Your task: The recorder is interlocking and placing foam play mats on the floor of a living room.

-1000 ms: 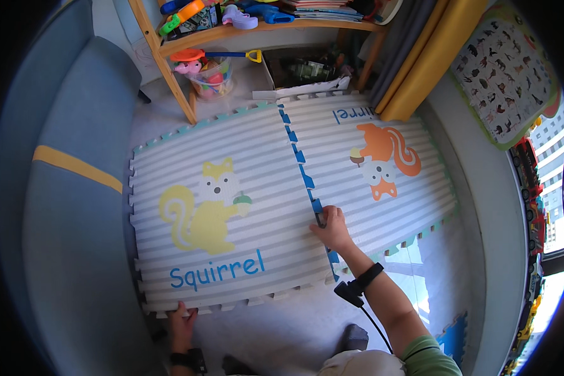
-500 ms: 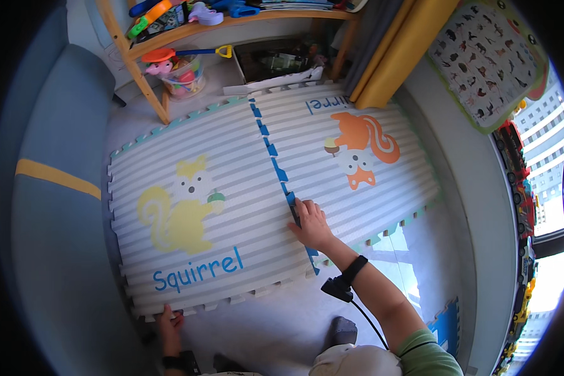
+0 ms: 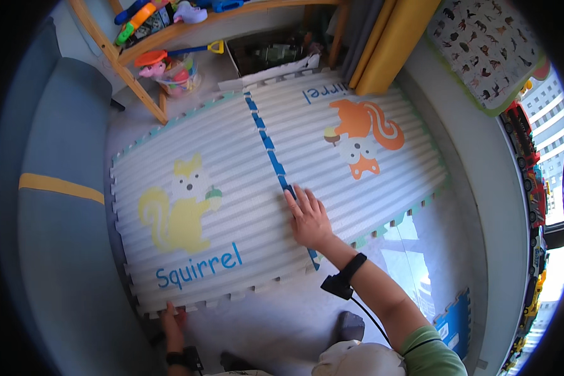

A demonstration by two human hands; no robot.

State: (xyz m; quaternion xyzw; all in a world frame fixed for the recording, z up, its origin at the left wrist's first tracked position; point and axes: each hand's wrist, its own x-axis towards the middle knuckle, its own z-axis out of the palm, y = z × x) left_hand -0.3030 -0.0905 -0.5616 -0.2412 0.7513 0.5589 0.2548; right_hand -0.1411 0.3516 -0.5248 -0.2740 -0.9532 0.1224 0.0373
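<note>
Two striped foam mats lie side by side, one with a yellow squirrel [image 3: 185,219] and one with an orange squirrel [image 3: 360,135]. A seam of blue interlocking teeth [image 3: 269,150] runs between them. My right hand [image 3: 311,222] is open, fingers spread and palm down over the near part of the seam. My left hand [image 3: 172,321] is at the near left corner of the yellow squirrel mat, one digit on its toothed edge and the other fingers curled by it; they are partly hidden. Both wrists wear black bands, the right one with a dark device and cable.
A blue-grey sofa [image 3: 62,250] borders the left side. At the back are a wooden shelf [image 3: 232,22] with toys, a toy tub [image 3: 180,80] and an open box [image 3: 266,59]. A yellow curtain [image 3: 395,44] hangs to the mats' right. A blue foam piece [image 3: 454,326] lies near right.
My right hand has slid slightly forward along the seam, and its fingers are more spread. My left hand stays at the corner. The view has shifted a little.
</note>
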